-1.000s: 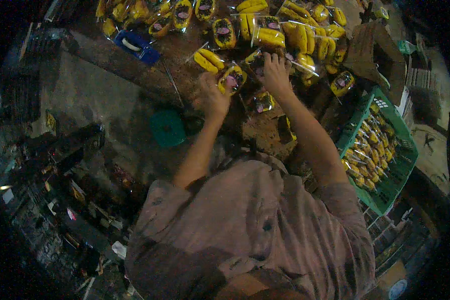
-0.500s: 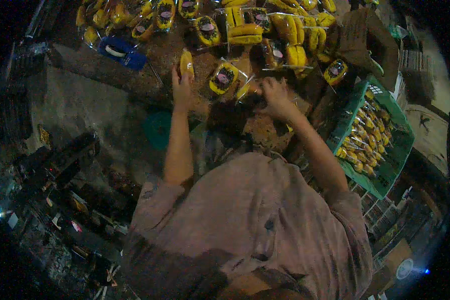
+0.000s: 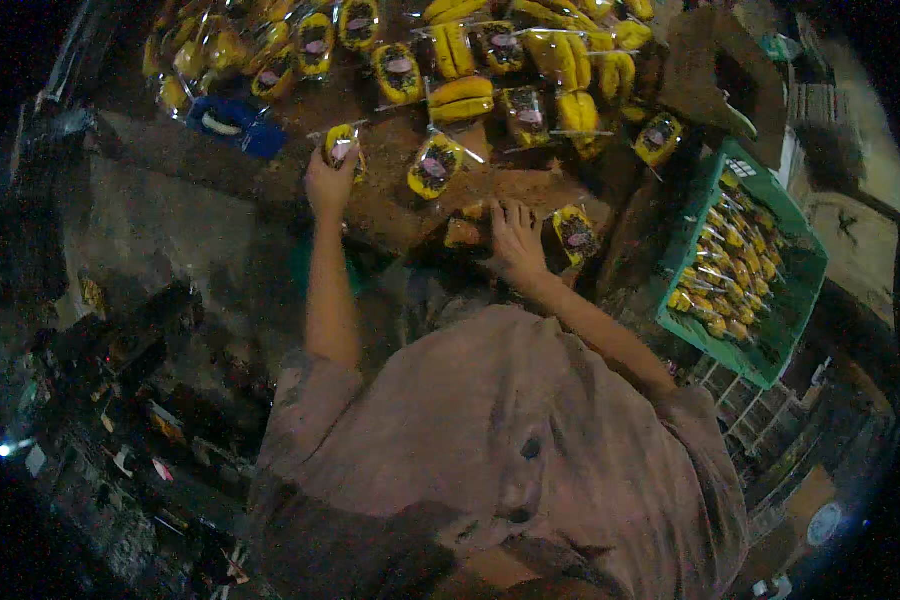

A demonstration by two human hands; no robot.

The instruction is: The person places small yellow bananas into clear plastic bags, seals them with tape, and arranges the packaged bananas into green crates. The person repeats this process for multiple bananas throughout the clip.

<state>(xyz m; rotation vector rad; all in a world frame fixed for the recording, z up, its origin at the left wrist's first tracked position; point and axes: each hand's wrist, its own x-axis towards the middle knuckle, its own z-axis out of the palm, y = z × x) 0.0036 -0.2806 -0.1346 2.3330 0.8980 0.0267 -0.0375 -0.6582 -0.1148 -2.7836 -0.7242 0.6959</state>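
My left hand (image 3: 328,185) grips a clear-wrapped yellow bread roll (image 3: 344,142) with a dark, pink-centred label facing up. Down at the near edge of the worktop (image 3: 390,200), my right hand (image 3: 515,245) has its fingers curled on a wrapped roll (image 3: 465,230) showing a browned side, partly hidden by the fingers. Between my hands lies a labelled roll (image 3: 434,168); another (image 3: 574,234) is just right of my right hand. Several more wrapped rolls (image 3: 460,100) crowd the back of the worktop, some label up and some plain yellow side up.
A blue object with a white handle (image 3: 235,128) lies at back left. A cardboard box (image 3: 710,70) stands at back right. A green crate (image 3: 795,325) of packed rolls sits at right. Below the worktop, a teal object (image 3: 325,270) is partly hidden by my left arm.
My left hand has moved left, now holding a label-up roll. My right hand has come down toward the near edge, and a labelled roll now shows beside it on the right.
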